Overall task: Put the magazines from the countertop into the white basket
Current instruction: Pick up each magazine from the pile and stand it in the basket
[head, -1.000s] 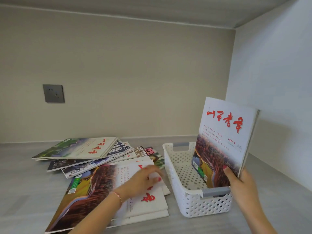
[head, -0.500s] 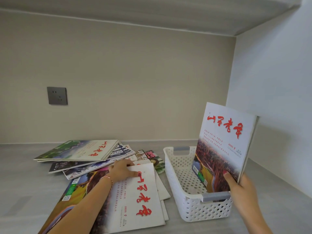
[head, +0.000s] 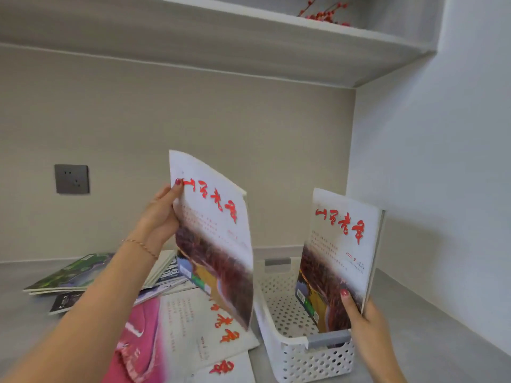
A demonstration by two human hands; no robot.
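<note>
Since the earlier frame, one magazine is lifted off the countertop pile, pinched by the left hand. At 3 o'clock, another magazine is gripped upright by the right hand inside the white basket.

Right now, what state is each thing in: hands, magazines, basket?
Left hand: grips a magazine.
Left magazine: lifted, upright, clear of the counter.
Right hand: grips a second magazine.
Right magazine: upright, its bottom edge inside the basket.
Basket: on the counter, holding only that magazine.
Pile: flat, not yet moved.
</note>
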